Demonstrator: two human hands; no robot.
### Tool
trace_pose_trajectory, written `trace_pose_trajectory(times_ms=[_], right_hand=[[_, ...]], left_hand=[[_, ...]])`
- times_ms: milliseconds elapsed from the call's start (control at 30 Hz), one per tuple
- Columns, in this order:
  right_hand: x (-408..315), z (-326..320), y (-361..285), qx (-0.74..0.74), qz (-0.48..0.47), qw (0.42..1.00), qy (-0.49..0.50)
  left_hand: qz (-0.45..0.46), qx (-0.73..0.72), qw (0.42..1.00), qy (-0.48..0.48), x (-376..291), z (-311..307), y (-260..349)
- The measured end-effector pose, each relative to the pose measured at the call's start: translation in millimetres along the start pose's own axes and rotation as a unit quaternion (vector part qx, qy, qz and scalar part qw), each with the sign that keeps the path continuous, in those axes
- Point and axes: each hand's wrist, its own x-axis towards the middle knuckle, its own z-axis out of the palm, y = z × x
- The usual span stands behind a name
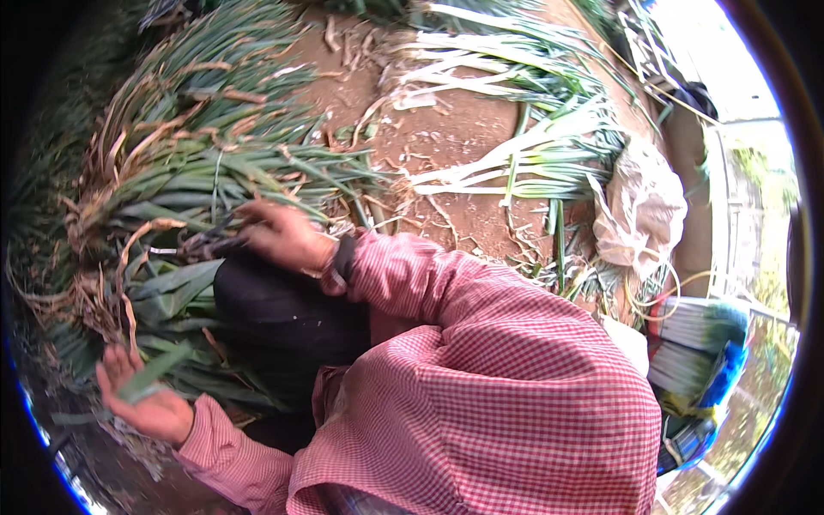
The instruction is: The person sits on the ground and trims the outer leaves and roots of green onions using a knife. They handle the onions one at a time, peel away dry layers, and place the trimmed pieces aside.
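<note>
My left hand (145, 402) is at the lower left, palm up and fingers apart. A blurred strip of green leaf (154, 372) crosses over its palm; whether it touches the skin is unclear. My right hand (283, 237), blurred, is above my dark-clothed knee (270, 296). By its fingertips is a dark, blurred thing (209, 243); I cannot tell what it is or whether the hand grips it. Untrimmed leeks or large green onions (180, 283) with dry, brown roots lie around both hands.
A long heap of green stalks (212, 96) fills the upper left. Cleaned white stalks (476, 174) lie in bunches on brown soil (444, 129) strewn with peelings. At the right are a whitish plastic bag (644, 206), a yellowish cord (676, 283) and a blue-and-white bag (698, 341).
</note>
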Motion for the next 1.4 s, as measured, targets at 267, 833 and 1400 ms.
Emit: trace_pose_trajectory(times_ms=[267,833,1400], right_hand=[[-63,30,-46,0.269,-0.077,0.949,-0.143],[-195,-413,3,-0.064,0.029,0.923,0.378],[-224,-293,178,-0.134,0.188,0.935,0.271]], left_hand=[[-0.197,-0.279,0.893,-0.292,-41,116,-24],[-0.295,0.059,0.92,-0.252,97,33,-121],[-0.079,0.38,0.896,-0.215,-17,-91,-154]])
